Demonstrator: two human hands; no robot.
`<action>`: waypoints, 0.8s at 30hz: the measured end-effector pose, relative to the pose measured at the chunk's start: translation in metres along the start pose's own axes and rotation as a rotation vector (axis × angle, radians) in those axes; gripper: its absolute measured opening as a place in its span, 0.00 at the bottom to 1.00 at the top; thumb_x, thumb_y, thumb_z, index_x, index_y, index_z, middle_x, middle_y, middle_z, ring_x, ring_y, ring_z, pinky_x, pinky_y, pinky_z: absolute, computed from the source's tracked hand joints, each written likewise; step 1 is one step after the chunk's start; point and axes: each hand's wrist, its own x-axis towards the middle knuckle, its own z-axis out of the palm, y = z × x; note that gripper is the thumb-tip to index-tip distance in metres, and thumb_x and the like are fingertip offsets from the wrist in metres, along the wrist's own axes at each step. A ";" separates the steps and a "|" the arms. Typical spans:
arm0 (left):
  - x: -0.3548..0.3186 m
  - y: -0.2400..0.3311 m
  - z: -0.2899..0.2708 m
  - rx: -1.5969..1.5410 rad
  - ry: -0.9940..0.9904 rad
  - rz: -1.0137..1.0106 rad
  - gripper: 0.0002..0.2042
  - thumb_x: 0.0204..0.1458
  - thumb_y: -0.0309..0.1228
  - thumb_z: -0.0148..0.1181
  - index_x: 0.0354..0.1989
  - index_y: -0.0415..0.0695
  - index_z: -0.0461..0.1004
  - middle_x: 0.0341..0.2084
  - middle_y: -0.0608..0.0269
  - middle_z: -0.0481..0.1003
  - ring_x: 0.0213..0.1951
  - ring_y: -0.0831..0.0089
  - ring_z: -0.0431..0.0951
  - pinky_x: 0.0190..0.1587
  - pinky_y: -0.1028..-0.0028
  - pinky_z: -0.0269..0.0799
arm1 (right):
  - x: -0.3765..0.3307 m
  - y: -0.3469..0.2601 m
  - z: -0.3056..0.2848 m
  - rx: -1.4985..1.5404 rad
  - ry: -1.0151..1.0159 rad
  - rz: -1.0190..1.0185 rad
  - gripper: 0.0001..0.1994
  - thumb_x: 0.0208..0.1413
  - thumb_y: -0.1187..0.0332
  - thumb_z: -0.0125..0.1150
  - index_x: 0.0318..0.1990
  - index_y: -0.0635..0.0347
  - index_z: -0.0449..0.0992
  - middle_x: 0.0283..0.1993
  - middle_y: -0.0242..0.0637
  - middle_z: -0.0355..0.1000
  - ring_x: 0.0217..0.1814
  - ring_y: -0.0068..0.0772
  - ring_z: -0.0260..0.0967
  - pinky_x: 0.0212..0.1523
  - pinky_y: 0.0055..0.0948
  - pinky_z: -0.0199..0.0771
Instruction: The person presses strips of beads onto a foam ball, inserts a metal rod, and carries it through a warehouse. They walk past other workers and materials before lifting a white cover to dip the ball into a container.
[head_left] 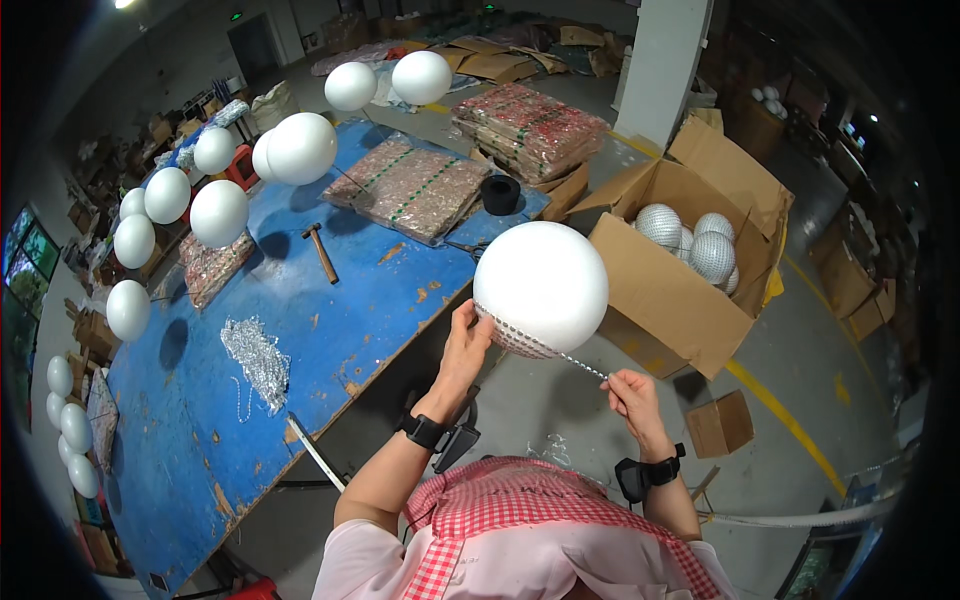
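The long blue-painted workbench [300, 330], chipped and scuffed, runs away along the person's left. Off its near right edge, in mid-air above the grey floor, hangs the big white foam ball [541, 285], far beyond the bench's front corner and just left of the open brown cardboard box [665, 290], which holds finished mirror-tiled silver balls [695, 240].

The ball looks very light for its bulk, stiff yet easily dented, so it wants a broad, gentle cradle rather than pinching fingertips. Its bare upper surface looks smooth and a little slippery; the lower part, already banded with rows of small mirror tiles, looks rougher and likely fragile, best not squeezed.

The left hand [468, 345] presses open-palmed against the ball's lower left side, fingers spread up onto the tiled band, steadying rather than clamping. The right hand [630, 392] has its fingers pinched together on the thin silver strip of mirror tiles [585, 365], which runs taut from the ball's underside. That strip looks limp and thin, best held close to the ball and fed with light tension.

On the bench lie flat packets of mirror sheet [415, 185], a wooden-handled hammer [321, 252] mid-surface, and a loose heap of silver strip [258, 360] toward the near edge.
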 end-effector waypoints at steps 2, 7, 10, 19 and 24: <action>0.008 -0.016 -0.006 0.306 -0.023 0.175 0.41 0.48 0.39 0.64 0.63 0.33 0.45 0.55 0.44 0.60 0.57 0.60 0.63 0.58 0.67 0.60 | 0.000 -0.007 0.008 0.052 0.033 -0.003 0.09 0.58 0.69 0.55 0.27 0.62 0.74 0.19 0.27 0.67 0.15 0.09 0.53 0.15 0.12 0.46; 0.009 -0.011 0.000 0.459 -0.030 0.131 0.45 0.46 0.39 0.65 0.65 0.33 0.41 0.58 0.41 0.57 0.60 0.57 0.61 0.59 0.68 0.59 | -0.005 -0.006 0.011 -0.116 0.141 -0.122 0.05 0.54 0.72 0.58 0.28 0.63 0.74 0.21 0.26 0.69 0.19 0.09 0.58 0.19 0.11 0.53; 0.011 -0.015 -0.001 0.342 -0.047 0.109 0.46 0.47 0.39 0.64 0.65 0.33 0.38 0.60 0.40 0.55 0.60 0.57 0.60 0.60 0.68 0.58 | -0.014 -0.018 0.013 -0.290 0.034 -0.152 0.04 0.53 0.73 0.60 0.30 0.63 0.75 0.22 0.24 0.69 0.22 0.10 0.59 0.22 0.12 0.56; -0.003 0.004 0.011 0.173 -0.041 0.050 0.39 0.56 0.43 0.53 0.65 0.36 0.37 0.58 0.46 0.59 0.59 0.62 0.61 0.59 0.67 0.58 | 0.003 -0.020 0.018 -0.189 -0.020 -0.028 0.05 0.55 0.72 0.57 0.29 0.62 0.74 0.20 0.23 0.66 0.21 0.10 0.57 0.21 0.13 0.54; 0.001 -0.001 0.006 0.378 -0.006 0.143 0.35 0.55 0.38 0.56 0.63 0.35 0.44 0.58 0.43 0.57 0.58 0.60 0.63 0.56 0.67 0.63 | 0.008 -0.021 0.027 -0.121 0.149 -0.054 0.05 0.55 0.73 0.57 0.29 0.63 0.74 0.20 0.25 0.66 0.19 0.13 0.58 0.20 0.17 0.56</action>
